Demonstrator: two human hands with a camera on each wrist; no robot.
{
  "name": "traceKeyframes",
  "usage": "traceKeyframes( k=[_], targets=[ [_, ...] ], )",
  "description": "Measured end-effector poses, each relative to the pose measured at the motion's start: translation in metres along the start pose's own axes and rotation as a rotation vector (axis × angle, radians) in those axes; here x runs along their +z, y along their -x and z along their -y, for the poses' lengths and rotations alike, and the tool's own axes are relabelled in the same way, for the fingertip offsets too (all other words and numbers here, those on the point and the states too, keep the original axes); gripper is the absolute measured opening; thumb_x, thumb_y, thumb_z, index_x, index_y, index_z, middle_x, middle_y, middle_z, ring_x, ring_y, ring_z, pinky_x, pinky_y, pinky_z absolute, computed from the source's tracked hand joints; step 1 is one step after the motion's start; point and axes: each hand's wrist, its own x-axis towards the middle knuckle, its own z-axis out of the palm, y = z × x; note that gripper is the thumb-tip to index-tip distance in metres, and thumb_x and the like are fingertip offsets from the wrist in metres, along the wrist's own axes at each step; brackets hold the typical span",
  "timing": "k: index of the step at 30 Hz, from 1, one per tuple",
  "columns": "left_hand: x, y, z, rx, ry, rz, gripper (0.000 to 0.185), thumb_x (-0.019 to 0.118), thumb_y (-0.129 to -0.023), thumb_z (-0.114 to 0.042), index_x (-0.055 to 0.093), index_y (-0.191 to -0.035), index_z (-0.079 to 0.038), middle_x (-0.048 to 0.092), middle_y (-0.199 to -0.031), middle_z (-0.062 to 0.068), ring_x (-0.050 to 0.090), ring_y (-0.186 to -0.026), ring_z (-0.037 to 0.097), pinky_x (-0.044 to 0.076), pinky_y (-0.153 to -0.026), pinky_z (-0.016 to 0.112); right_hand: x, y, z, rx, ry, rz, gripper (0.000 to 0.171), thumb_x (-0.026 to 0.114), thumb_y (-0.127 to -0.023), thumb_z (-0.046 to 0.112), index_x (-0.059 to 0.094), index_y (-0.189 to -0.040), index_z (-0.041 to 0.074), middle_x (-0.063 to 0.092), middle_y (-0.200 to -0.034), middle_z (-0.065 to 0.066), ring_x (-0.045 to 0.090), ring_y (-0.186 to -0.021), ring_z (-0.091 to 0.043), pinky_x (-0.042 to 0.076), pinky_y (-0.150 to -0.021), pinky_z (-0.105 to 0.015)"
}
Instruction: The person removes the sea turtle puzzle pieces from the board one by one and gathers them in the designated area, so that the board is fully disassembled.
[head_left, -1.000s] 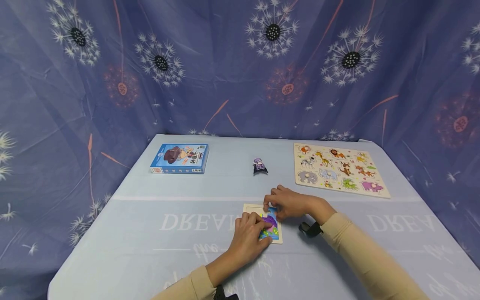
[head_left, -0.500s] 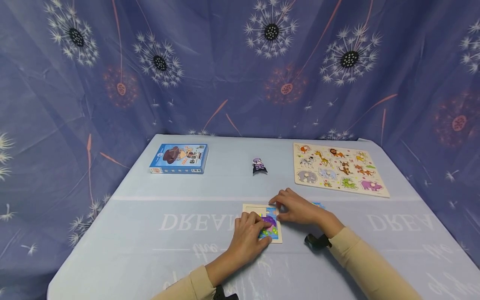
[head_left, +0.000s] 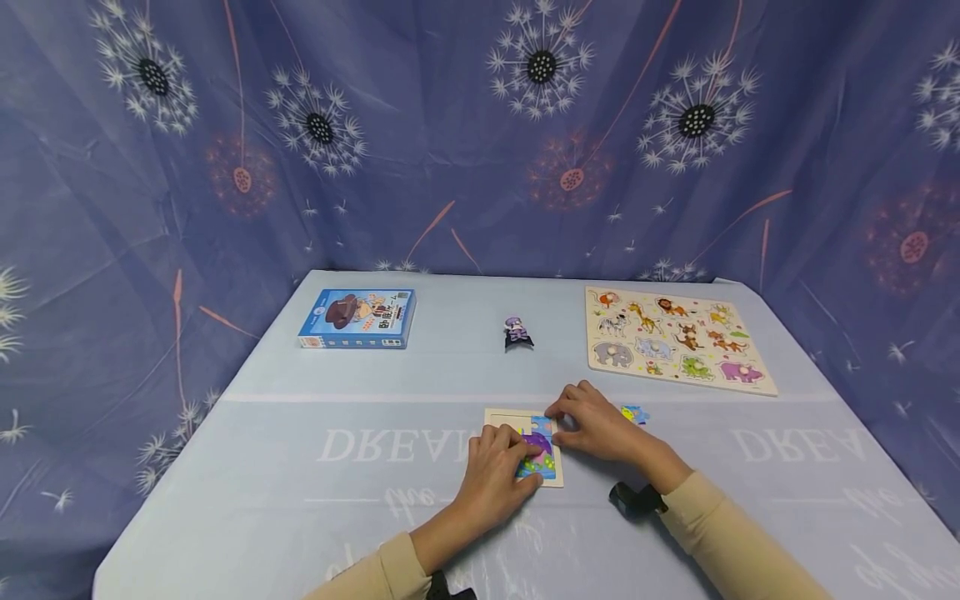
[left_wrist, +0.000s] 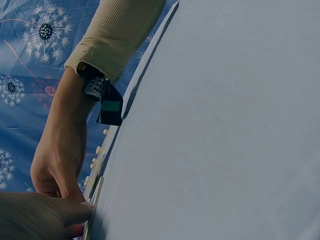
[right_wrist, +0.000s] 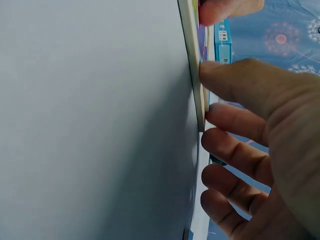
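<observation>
A small wooden-framed jigsaw puzzle (head_left: 547, 463) with a purple and blue picture lies flat on the table in the head view. Over its left part lies my left hand (head_left: 495, 475), holding it with the thumb at the near edge and the index finger on the picture. At the far right corner is my right hand (head_left: 596, 427). Its thumb and index fingertip touch the frame edge (right_wrist: 191, 65) in the right wrist view, the other fingers loosely bent. A loose blue and yellow puzzle piece (head_left: 634, 414) lies beyond the right hand. The left hand hides part of the puzzle.
A blue game box (head_left: 358, 318) stands at the back left of the table (head_left: 262, 467). A small purple and black figure (head_left: 518, 333) is at the back middle. To the back right lies an animal peg puzzle board (head_left: 678, 337). A patterned curtain (head_left: 450, 125) hangs behind.
My right hand has moved right from the puzzle's picture to its right edge, uncovering the blue upper right piece and the loose piece on the table. The left hand stays in place.
</observation>
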Motion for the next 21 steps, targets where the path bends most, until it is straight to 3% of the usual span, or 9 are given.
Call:
traceKeyframes(
  k=[11, 21],
  targets=[
    [0.001, 0.0, 0.0, 0.002, 0.001, 0.0, 0.032, 0.073, -0.076, -0.032, 0.072, -0.106, -0.02, 0.054, -0.102, -0.005, 0.042, -0.096, 0.014, 0.03, -0.083, 0.035, 0.005, -0.004, 0.001, -0.04, 0.024, -0.058, 0.027, 0.076, -0.076, 0.027, 0.068, -0.1, 0.02, 0.056, -0.092, 0.009, 0.042, -0.089, -0.008, 0.039, -0.078, -0.029],
    [0.002, 0.0, 0.001, 0.0, 0.01, 0.006, 0.031, 0.072, -0.076, -0.031, 0.072, -0.106, -0.02, 0.054, -0.102, -0.005, 0.041, -0.095, 0.014, 0.029, -0.082, 0.035, 0.004, -0.012, 0.002, -0.035, 0.033, -0.03, 0.021, 0.073, -0.08, 0.029, 0.07, -0.098, 0.019, 0.057, -0.091, 0.009, 0.043, -0.088, -0.01, 0.038, -0.078, -0.03]
  ],
)
